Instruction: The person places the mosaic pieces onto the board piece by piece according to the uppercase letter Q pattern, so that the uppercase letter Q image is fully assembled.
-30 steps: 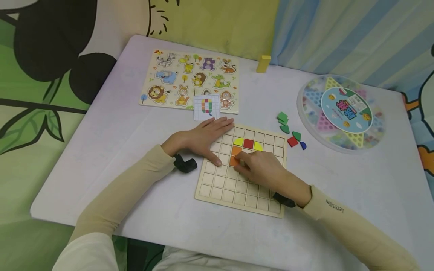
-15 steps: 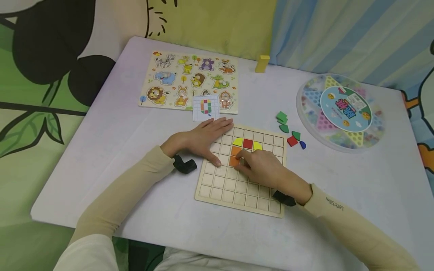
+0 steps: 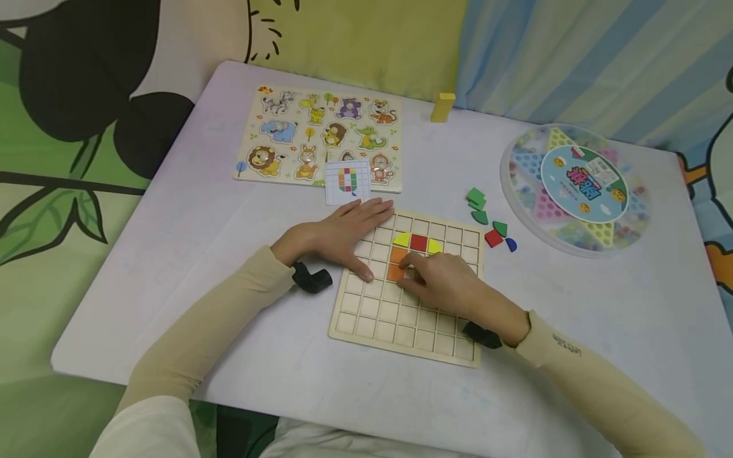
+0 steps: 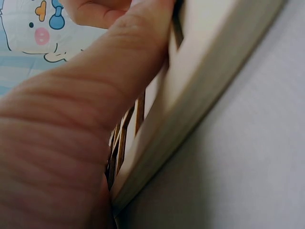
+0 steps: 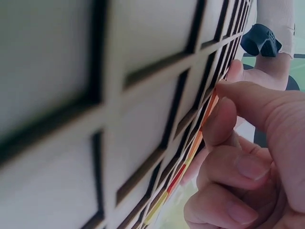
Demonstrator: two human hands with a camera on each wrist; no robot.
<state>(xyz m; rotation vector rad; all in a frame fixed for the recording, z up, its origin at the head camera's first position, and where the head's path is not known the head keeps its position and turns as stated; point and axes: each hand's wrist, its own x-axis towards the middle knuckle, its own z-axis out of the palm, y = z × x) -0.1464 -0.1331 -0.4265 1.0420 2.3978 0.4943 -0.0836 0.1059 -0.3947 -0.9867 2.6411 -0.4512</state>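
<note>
A wooden grid board (image 3: 372,306) lies before me. My left hand (image 3: 338,240) rests flat on its left edge, fingers spread; in the left wrist view the thumb (image 4: 119,67) reaches over the rim. My right hand (image 3: 443,284) has its thumb and index finger at a lower orange square tile (image 3: 394,272), pinching it in its cell; the other fingers are curled. Another orange square (image 3: 398,255) sits directly above. Over that, a red square (image 3: 419,243) lies between two yellow quarter-round tiles (image 3: 403,239), the right one partly behind my hand.
A pattern card (image 3: 333,192) overlaps an animal puzzle board (image 3: 246,166) beyond my left hand. Right of the grid lie loose green tiles (image 3: 475,195), a red square (image 3: 494,238) and a blue half-round (image 3: 511,244). A round game box (image 3: 584,187) and a yellow block (image 3: 443,108) stand behind.
My right hand barely shifts at the lower orange tile. The left hand and the other tiles stay in place.
</note>
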